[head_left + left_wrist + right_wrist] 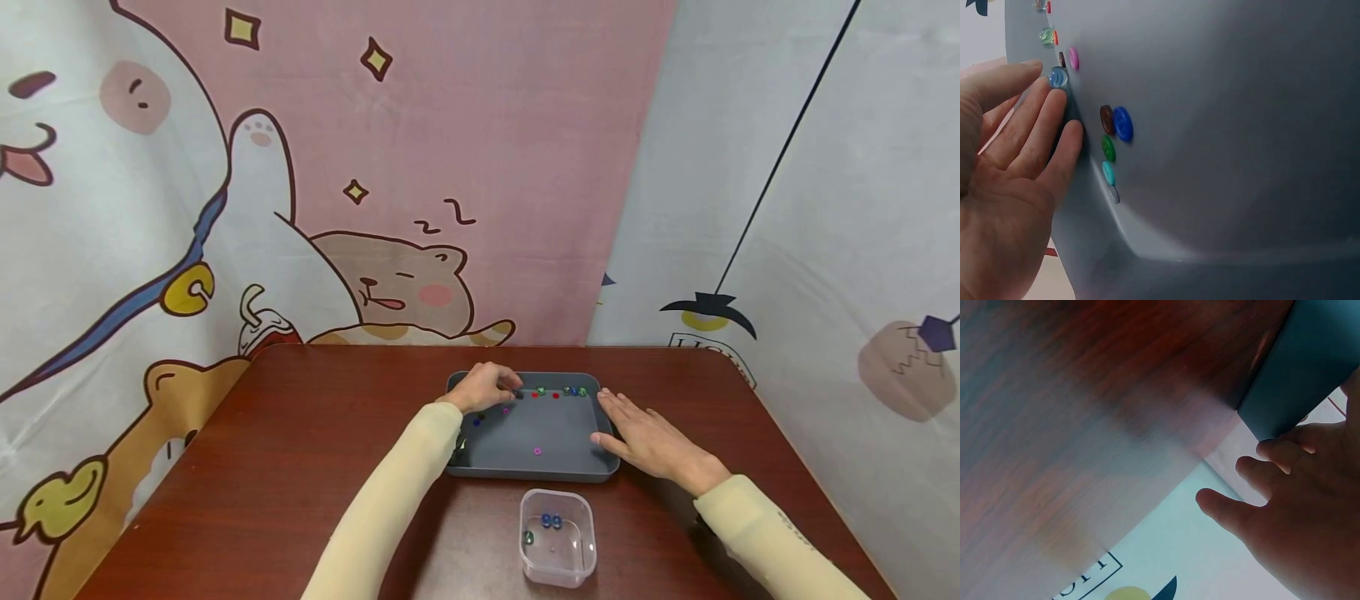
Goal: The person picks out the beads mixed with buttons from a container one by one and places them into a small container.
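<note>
A grey tray lies on the table with glass marbles and small buttons in it. My left hand reaches over its far left part, fingers loosely bent. In the left wrist view a blue glass marble lies right at the thumb and fingertips, not visibly pinched; whether they touch it I cannot tell. Nearby are a pink button, a brown button, a blue button and a green button. My right hand rests with extended fingers against the tray's right side.
A clear plastic box holding a few marbles stands in front of the tray. More marbles and a red button lie along the tray's far wall. A patterned cloth hangs behind the brown table.
</note>
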`<state>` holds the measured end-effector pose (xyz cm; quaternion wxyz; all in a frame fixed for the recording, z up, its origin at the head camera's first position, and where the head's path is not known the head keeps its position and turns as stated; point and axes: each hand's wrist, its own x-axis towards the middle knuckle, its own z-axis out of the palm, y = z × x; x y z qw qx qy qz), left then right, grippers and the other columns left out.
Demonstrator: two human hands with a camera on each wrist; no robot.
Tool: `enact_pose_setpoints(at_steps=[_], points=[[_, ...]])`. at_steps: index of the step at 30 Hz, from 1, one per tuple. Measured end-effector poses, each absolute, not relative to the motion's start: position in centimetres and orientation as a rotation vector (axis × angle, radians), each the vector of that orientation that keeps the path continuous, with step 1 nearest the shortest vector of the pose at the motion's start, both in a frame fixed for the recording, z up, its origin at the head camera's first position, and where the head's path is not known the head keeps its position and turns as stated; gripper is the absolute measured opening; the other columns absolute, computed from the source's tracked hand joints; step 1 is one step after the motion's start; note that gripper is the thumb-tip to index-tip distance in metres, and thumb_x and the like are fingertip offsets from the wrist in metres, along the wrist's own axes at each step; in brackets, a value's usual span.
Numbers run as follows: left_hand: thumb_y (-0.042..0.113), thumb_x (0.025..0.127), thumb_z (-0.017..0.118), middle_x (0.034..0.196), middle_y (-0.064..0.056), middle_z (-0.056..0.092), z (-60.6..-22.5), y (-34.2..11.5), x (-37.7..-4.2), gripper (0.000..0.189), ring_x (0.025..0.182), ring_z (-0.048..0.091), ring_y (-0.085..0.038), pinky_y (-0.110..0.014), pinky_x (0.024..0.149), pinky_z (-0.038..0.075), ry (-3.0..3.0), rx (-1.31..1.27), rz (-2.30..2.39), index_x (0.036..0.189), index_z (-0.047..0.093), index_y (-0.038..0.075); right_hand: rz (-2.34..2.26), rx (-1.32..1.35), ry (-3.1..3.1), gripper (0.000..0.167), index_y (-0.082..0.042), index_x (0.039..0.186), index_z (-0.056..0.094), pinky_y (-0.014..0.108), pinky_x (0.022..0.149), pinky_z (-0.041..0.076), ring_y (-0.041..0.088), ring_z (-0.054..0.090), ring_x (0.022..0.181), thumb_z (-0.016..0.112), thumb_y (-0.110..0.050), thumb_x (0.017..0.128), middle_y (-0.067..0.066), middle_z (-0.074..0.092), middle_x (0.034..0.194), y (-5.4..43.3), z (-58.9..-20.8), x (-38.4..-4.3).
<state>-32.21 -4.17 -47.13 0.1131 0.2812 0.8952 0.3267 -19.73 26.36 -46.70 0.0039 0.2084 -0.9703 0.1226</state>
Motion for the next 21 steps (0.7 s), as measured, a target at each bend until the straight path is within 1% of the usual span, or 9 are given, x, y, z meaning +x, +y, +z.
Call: enact_pose_setpoints(at_steps=[6, 11, 21], points=[[0.003, 0.095, 0.073, 0.117, -0.007, 0.075, -47.11, -3.94, -32.24, 0.026, 0.106, 0.07, -0.02, -0.034, 0.09, 0.057, 2.649, 0.837, 0.913, 0.121, 0.076, 0.005, 0.386, 0.651, -3.041, 0.082, 0.005, 0.157, 0.037, 0.072, 0.109, 0.034, 0.047, 0.034, 0.148, 0.058, -0.053, 0.103, 0.025, 0.037, 0.161, 26.44, -46.82, -19.85], [0.003, 0.095, 0.075, 0.115, -0.005, 0.076, -47.14, -3.83, -32.19, 0.024, 0.102, 0.071, -0.018, -0.031, 0.086, 0.057, 2.673, 0.835, 0.883, 0.118, 0.077, 0.006, 0.382, 0.651, -3.042, 0.082, 0.005, 0.157, 0.037, 0.072, 0.109, 0.034, 0.047, 0.034, 0.147, 0.058, -0.053, 0.103, 0.025, 0.037, 0.161, 26.42, -46.81, -19.88], [0.003, 0.094, 0.075, 0.112, -0.004, 0.076, -47.22, -3.8, -31.98, 0.023, 0.099, 0.07, -0.017, -0.03, 0.082, 0.057, 2.695, 0.812, 0.868, 0.116, 0.078, 0.007, 0.386, 0.638, -3.053, 0.08, 0.004, 0.158, 0.036, 0.072, 0.11, 0.033, 0.046, 0.034, 0.148, 0.06, -0.05, 0.103, 0.024, 0.036, 0.162, 26.4, -46.78, -19.88]])
